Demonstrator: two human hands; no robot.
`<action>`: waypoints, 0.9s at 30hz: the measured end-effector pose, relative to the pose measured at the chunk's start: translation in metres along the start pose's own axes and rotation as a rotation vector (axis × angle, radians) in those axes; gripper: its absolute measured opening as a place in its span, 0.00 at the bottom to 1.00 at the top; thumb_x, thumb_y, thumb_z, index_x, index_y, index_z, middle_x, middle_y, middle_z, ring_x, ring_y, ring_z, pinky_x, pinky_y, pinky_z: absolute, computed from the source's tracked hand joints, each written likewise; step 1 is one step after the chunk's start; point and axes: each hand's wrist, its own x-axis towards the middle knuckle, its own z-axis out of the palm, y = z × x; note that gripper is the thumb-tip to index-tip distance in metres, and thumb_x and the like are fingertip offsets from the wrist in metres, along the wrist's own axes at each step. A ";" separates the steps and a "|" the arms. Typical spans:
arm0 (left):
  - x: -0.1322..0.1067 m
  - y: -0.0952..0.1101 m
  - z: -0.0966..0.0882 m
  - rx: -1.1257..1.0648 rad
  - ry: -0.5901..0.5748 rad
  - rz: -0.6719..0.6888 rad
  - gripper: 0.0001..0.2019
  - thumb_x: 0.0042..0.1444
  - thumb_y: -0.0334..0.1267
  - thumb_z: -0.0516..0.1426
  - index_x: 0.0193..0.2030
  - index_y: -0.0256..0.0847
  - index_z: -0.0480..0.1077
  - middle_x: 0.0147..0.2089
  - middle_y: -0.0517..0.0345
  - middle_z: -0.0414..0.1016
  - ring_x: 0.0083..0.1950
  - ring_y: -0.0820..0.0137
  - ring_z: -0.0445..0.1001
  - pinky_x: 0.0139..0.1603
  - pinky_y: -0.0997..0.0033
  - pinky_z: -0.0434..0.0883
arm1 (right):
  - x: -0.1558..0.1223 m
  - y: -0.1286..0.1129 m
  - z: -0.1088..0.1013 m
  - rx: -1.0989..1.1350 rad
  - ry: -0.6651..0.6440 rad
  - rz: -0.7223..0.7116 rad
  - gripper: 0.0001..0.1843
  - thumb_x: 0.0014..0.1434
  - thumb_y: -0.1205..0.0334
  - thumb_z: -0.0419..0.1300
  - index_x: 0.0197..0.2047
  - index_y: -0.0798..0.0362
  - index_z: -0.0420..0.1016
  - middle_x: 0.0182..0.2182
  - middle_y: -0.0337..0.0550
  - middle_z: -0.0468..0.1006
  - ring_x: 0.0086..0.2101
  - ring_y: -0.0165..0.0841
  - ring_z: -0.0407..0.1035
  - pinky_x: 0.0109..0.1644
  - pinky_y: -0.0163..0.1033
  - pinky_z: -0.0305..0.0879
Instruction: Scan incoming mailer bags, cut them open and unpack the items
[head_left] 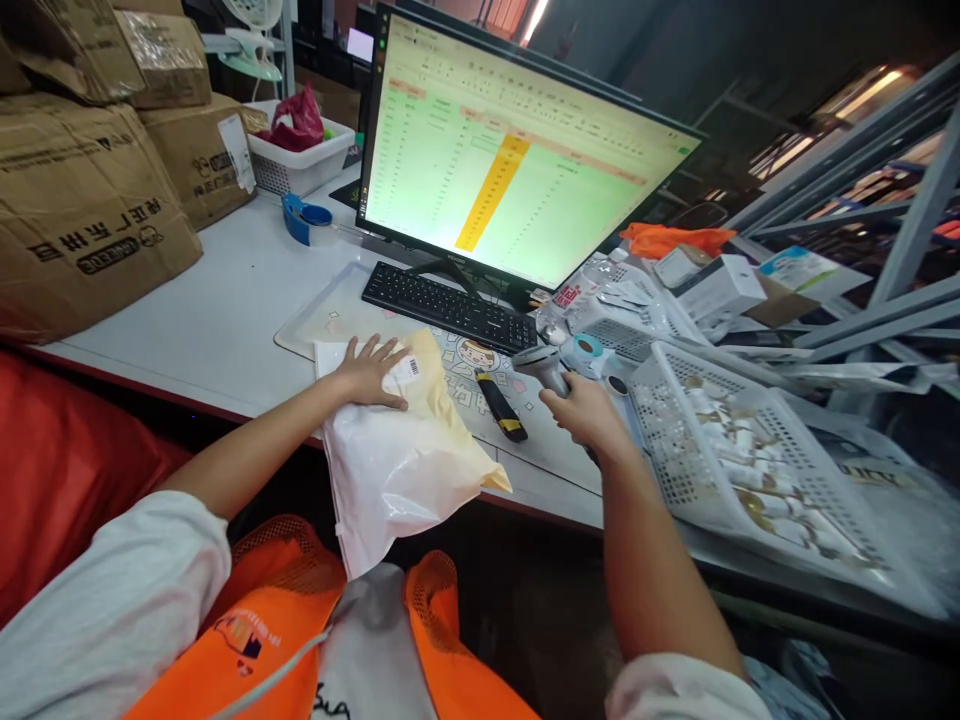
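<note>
My left hand (pixel 373 374) lies with fingers spread on a white plastic mailing bag (pixel 397 470), pressing it at the desk's front edge. A yellowish layer shows along the bag's right side, and a small barcode label (pixel 401 374) sits beside my fingers. The lower part of the bag hangs over the edge. In my right hand (pixel 589 412) is a grey barcode scanner (pixel 541 368), its head tilted toward the left. Between the two hands a black and yellow utility knife (pixel 500 404) rests on the patterned desk mat (pixel 457 385).
Behind the mat stand a black keyboard (pixel 448 306) and a monitor (pixel 517 150) showing a spreadsheet. Cardboard boxes (pixel 82 220) are stacked at the left, near a blue tape dispenser (pixel 306 218). At the right, a white basket (pixel 675 450) holds small packets. Metal shelving (pixel 900 220) rises beyond it.
</note>
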 end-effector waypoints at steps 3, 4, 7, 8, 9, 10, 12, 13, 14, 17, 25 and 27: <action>0.006 -0.007 0.008 -0.005 0.030 0.028 0.60 0.46 0.76 0.58 0.79 0.54 0.39 0.81 0.53 0.33 0.80 0.41 0.30 0.73 0.31 0.27 | -0.018 -0.035 -0.041 0.164 -0.216 -0.198 0.19 0.58 0.43 0.59 0.37 0.52 0.75 0.21 0.38 0.73 0.20 0.33 0.67 0.24 0.36 0.62; 0.007 -0.007 0.009 -0.007 0.048 0.034 0.60 0.45 0.76 0.58 0.79 0.53 0.39 0.81 0.53 0.34 0.80 0.41 0.30 0.73 0.31 0.27 | -0.022 -0.049 -0.051 0.177 -0.270 -0.284 0.18 0.58 0.43 0.60 0.36 0.51 0.75 0.21 0.38 0.73 0.20 0.32 0.67 0.24 0.35 0.61; 0.007 -0.007 0.012 -0.015 0.083 0.031 0.60 0.45 0.76 0.58 0.79 0.51 0.41 0.81 0.50 0.35 0.80 0.43 0.33 0.73 0.32 0.28 | -0.024 -0.089 -0.064 0.109 -0.360 -0.499 0.14 0.58 0.48 0.60 0.37 0.50 0.76 0.26 0.39 0.77 0.25 0.33 0.68 0.28 0.35 0.61; 0.006 -0.006 0.012 -0.019 0.095 0.026 0.60 0.45 0.76 0.58 0.79 0.51 0.41 0.81 0.49 0.35 0.80 0.43 0.34 0.74 0.33 0.28 | -0.022 -0.099 -0.063 0.076 -0.375 -0.540 0.13 0.58 0.49 0.59 0.37 0.49 0.77 0.28 0.39 0.78 0.27 0.33 0.69 0.29 0.35 0.61; 0.005 -0.006 0.012 -0.023 0.107 0.023 0.60 0.45 0.76 0.59 0.79 0.50 0.42 0.81 0.48 0.35 0.80 0.44 0.35 0.74 0.33 0.29 | -0.018 -0.107 -0.061 0.048 -0.384 -0.566 0.13 0.58 0.49 0.59 0.37 0.49 0.77 0.29 0.38 0.78 0.28 0.33 0.69 0.31 0.35 0.61; 0.004 -0.006 0.012 -0.026 0.119 0.023 0.61 0.44 0.75 0.59 0.79 0.49 0.42 0.81 0.47 0.35 0.80 0.44 0.36 0.74 0.34 0.29 | -0.014 -0.111 -0.059 0.025 -0.390 -0.578 0.13 0.58 0.49 0.59 0.36 0.49 0.76 0.29 0.38 0.78 0.29 0.33 0.69 0.31 0.35 0.61; 0.002 -0.005 0.013 -0.033 0.151 0.028 0.62 0.44 0.75 0.59 0.79 0.47 0.42 0.81 0.45 0.37 0.80 0.45 0.37 0.75 0.36 0.30 | -0.005 -0.111 -0.052 0.001 -0.371 -0.565 0.13 0.59 0.49 0.59 0.35 0.50 0.75 0.29 0.39 0.77 0.29 0.34 0.69 0.31 0.35 0.60; 0.002 -0.005 0.014 -0.039 0.168 0.030 0.61 0.45 0.75 0.59 0.79 0.45 0.43 0.81 0.44 0.39 0.80 0.45 0.39 0.75 0.37 0.31 | 0.000 -0.107 -0.048 0.001 -0.346 -0.540 0.13 0.59 0.49 0.59 0.34 0.50 0.75 0.29 0.39 0.77 0.29 0.34 0.69 0.31 0.35 0.60; 0.002 -0.005 0.014 -0.048 0.186 0.032 0.61 0.45 0.75 0.60 0.79 0.44 0.44 0.80 0.43 0.41 0.79 0.46 0.40 0.76 0.38 0.32 | 0.005 -0.099 -0.044 0.006 -0.313 -0.502 0.14 0.59 0.48 0.59 0.34 0.50 0.74 0.29 0.39 0.77 0.29 0.34 0.70 0.31 0.35 0.60; 0.004 -0.006 0.016 -0.095 0.257 0.017 0.55 0.49 0.70 0.61 0.77 0.43 0.50 0.78 0.43 0.51 0.78 0.47 0.48 0.76 0.41 0.37 | 0.022 -0.063 -0.026 -0.004 -0.169 -0.336 0.18 0.62 0.45 0.57 0.35 0.51 0.74 0.30 0.43 0.79 0.31 0.37 0.73 0.32 0.37 0.61; 0.014 -0.011 0.011 -0.199 0.446 -0.021 0.32 0.61 0.54 0.58 0.67 0.39 0.64 0.65 0.45 0.71 0.67 0.51 0.65 0.70 0.49 0.57 | 0.044 0.031 0.054 -0.169 0.038 0.206 0.26 0.68 0.51 0.52 0.60 0.60 0.70 0.53 0.64 0.78 0.53 0.51 0.74 0.50 0.47 0.68; 0.016 -0.013 0.012 -0.203 0.454 -0.022 0.30 0.61 0.53 0.58 0.66 0.40 0.65 0.65 0.46 0.71 0.67 0.51 0.65 0.70 0.49 0.58 | 0.043 0.036 0.059 -0.193 0.021 0.260 0.27 0.67 0.51 0.52 0.62 0.58 0.69 0.53 0.64 0.77 0.53 0.52 0.74 0.52 0.49 0.69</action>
